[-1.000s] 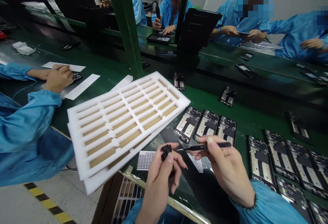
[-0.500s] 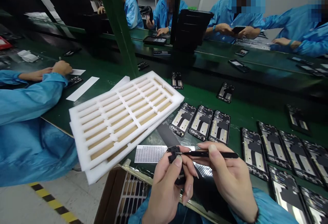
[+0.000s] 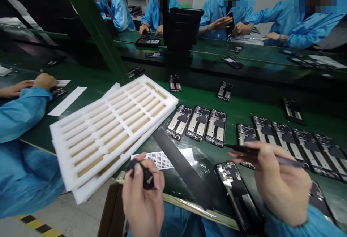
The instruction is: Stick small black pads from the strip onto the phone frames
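Our left hand (image 3: 143,199) grips a black part (image 3: 147,177); our right hand (image 3: 282,184), at its three o'clock, pinches dark tweezers (image 3: 288,161).

The left hand (image 3: 143,199) grips a black part (image 3: 148,179), a foam tray (image 3: 119,117) beyond; the right hand (image 3: 283,182) holds tweezers (image 3: 240,148).

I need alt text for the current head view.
The left hand holds a small black part; the right hand holds black tweezers near opened phones on a green bench. Two stacked white trays lie left, with co-workers in blue nearby.
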Motion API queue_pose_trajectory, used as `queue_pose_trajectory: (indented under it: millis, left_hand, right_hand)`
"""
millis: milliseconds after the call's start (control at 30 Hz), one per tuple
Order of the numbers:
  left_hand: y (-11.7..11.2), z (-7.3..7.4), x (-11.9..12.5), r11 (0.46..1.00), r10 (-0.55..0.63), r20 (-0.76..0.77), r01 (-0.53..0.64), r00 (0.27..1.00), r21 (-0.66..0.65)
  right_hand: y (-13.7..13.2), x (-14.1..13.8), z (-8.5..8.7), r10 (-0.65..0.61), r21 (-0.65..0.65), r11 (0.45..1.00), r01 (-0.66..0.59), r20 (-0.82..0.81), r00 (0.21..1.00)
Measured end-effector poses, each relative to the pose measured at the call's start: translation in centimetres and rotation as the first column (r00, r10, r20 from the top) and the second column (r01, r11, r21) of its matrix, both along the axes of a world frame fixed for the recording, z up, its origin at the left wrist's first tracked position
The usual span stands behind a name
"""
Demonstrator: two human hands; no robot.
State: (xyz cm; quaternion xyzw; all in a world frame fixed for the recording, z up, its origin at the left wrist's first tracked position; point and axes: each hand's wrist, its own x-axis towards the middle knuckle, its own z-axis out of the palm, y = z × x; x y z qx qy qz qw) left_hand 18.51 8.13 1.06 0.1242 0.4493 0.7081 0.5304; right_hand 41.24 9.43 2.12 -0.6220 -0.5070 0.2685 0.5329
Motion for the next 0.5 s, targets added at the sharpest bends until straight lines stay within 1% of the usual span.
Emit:
queue_pose_trajectory:
  millis: [33, 67, 100, 133, 167, 200, 233, 267, 300, 333, 367, 433, 500]
  left_hand:
    - [-0.3, -0.5, -0.2, 1.000, 0.007, -0.173, -0.004, 0.985, 0.016]
    - [-0.6, -1.1, -0.3, 0.998, -0.039, -0.382, 0.052, 0.923, 0.023]
    - [-1.0, -1.8, -0.2, 0.987, -0.115, -0.620, 0.161, 0.776, 0.019]
    - [-1.3, -2.5, -0.1, 0.955, -0.162, -0.829, 0.297, 0.535, 0.005]
    - [-1.6, -3.2, 0.2, 0.905, -0.141, -0.958, 0.424, 0.250, -0.022]
    - [-1.8, -3.8, 0.6, 0.859, -0.069, -0.997, 0.507, -0.029, -0.074]
    - [-2.0, -4.3, 1.0, 0.828, 0.017, -0.966, 0.546, -0.259, -0.132]
    - [-2.0, -4.6, 1.4, 0.817, 0.081, -0.898, 0.545, -0.432, -0.189]
    - [-2.0, -4.8, 1.8, 0.820, 0.106, -0.826, 0.519, -0.554, -0.243]
    - [-1.9, -4.9, 2.0, 0.822, 0.105, -0.764, 0.488, -0.637, -0.294]
    - [-1.8, -5.0, 2.2, 0.814, 0.098, -0.715, 0.469, -0.692, -0.342]
    - [-1.5, -5.1, 2.4, 0.789, 0.121, -0.661, 0.476, -0.740, -0.388]
    - [-1.3, -5.4, 2.4, 0.772, 0.153, -0.637, 0.494, -0.755, -0.401]
  right_hand:
    - [0.4, 1.2, -0.4, 0.044, -0.066, 0.997, -0.045, -0.016, 0.999]
    - [0.7, 2.2, -1.0, 0.108, -0.122, 0.986, -0.111, -0.033, 0.994]
    - [0.9, 2.8, -1.7, 0.174, -0.165, 0.970, -0.179, -0.044, 0.984]
    - [1.0, 3.2, -2.6, 0.241, -0.201, 0.948, -0.247, -0.053, 0.969]
    - [0.9, 3.3, -3.5, 0.274, -0.219, 0.934, -0.281, -0.065, 0.960]
    - [0.8, 3.2, -4.3, 0.282, -0.228, 0.929, -0.292, -0.073, 0.957]
    - [0.6, 2.9, -5.1, 0.288, -0.234, 0.925, -0.299, -0.079, 0.954]
    - [0.4, 2.7, -5.7, 0.293, -0.238, 0.922, -0.304, -0.083, 0.953]
    - [0.2, 2.5, -6.1, 0.297, -0.240, 0.920, -0.309, -0.083, 0.951]
    - [0.0, 2.3, -6.3, 0.303, -0.240, 0.919, -0.314, -0.080, 0.950]
    - [-0.1, 2.2, -6.5, 0.312, -0.239, 0.917, -0.320, -0.075, 0.947]
    - [-0.2, 2.2, -6.5, 0.332, -0.229, 0.913, -0.338, -0.066, 0.941]
    - [-0.2, 2.3, -6.4, 0.351, -0.219, 0.909, -0.356, -0.059, 0.934]
